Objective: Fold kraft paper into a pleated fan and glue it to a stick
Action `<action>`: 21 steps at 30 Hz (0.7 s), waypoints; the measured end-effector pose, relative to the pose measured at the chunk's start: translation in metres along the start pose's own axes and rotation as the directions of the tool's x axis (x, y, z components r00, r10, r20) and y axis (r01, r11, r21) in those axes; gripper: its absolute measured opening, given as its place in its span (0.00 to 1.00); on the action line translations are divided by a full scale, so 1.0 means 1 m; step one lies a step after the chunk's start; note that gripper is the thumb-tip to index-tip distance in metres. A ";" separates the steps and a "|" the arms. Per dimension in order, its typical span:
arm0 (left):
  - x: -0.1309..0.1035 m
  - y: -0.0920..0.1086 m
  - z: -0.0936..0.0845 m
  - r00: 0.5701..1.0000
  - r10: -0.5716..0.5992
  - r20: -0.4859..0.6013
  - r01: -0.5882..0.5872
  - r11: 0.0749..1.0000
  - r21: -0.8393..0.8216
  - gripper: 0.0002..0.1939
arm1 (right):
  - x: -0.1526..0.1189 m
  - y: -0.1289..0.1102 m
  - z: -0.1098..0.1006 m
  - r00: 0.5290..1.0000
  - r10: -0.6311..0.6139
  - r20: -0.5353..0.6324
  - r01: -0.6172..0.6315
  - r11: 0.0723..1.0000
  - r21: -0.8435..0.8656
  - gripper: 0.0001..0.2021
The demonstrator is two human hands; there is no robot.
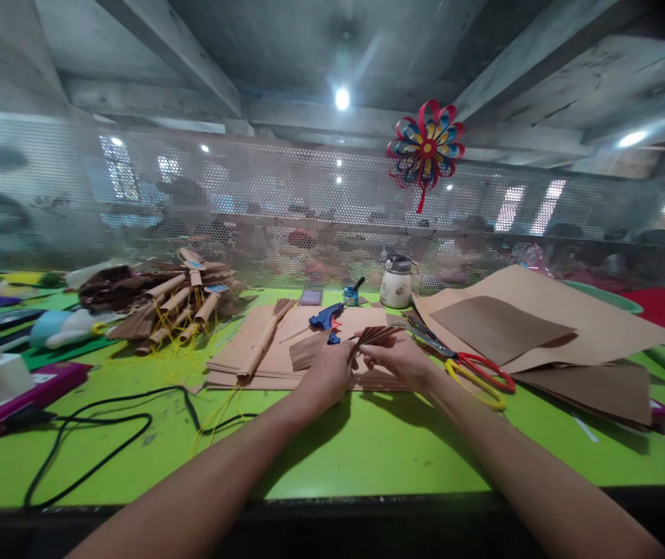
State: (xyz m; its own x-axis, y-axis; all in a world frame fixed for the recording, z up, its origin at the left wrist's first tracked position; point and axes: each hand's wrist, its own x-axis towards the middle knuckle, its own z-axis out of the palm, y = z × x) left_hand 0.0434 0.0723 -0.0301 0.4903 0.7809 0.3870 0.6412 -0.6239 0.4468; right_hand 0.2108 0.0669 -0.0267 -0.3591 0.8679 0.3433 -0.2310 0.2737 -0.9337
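Above a stack of brown paper (314, 377), my left hand (332, 371) and my right hand (397, 359) are both closed on a piece of pleated brown paper (379, 335). Its folds fan out between them. Another flat brown piece (304, 354) lies beside my left hand. Just beyond the hands is a blue glue gun (325, 317). To the left, a rolled paper piece with a fanned top (265, 341) rests on the stack, yellow strings hanging from its lower end.
Scissors with red and yellow handles (480, 376) and large brown sheets (547, 314) lie right. A pile of tied paper rolls (178, 307), a black cable (128, 392) and a purple power strip (23, 400) are left. A jar (397, 284) stands behind.
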 end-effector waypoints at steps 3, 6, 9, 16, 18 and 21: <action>-0.001 0.006 -0.002 1.000 0.009 0.011 -0.009 0.999 -0.045 0.14 | 0.000 0.003 -0.001 1.000 -0.001 -0.021 0.001 1.000 -0.001 0.12; -0.002 0.010 -0.003 1.000 0.018 0.002 -0.018 1.000 -0.012 0.16 | 0.001 0.006 -0.005 0.995 0.046 -0.085 -0.045 0.999 0.010 0.12; -0.003 0.012 -0.003 0.999 0.042 -0.014 -0.041 0.999 0.032 0.17 | 0.001 0.007 -0.008 0.992 0.073 -0.103 -0.069 0.997 0.038 0.12; -0.005 0.013 -0.003 1.000 0.025 0.002 -0.025 0.995 0.093 0.15 | 0.002 0.004 -0.005 0.979 0.112 -0.168 -0.092 0.988 0.123 0.13; -0.004 0.013 -0.003 0.999 0.032 0.013 -0.033 0.998 0.056 0.15 | 0.002 0.003 -0.004 0.977 0.119 -0.179 -0.098 0.987 0.127 0.13; -0.004 0.011 -0.003 0.998 0.058 -0.039 -0.058 0.998 0.021 0.14 | 0.002 0.002 -0.005 0.973 0.122 -0.194 -0.096 0.986 0.137 0.13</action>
State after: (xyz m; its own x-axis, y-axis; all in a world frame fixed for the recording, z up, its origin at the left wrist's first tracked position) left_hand 0.0464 0.0618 -0.0241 0.5033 0.7414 0.4440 0.6240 -0.6672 0.4068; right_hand 0.2140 0.0717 -0.0281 -0.2020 0.9587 0.2002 -0.3171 0.1294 -0.9395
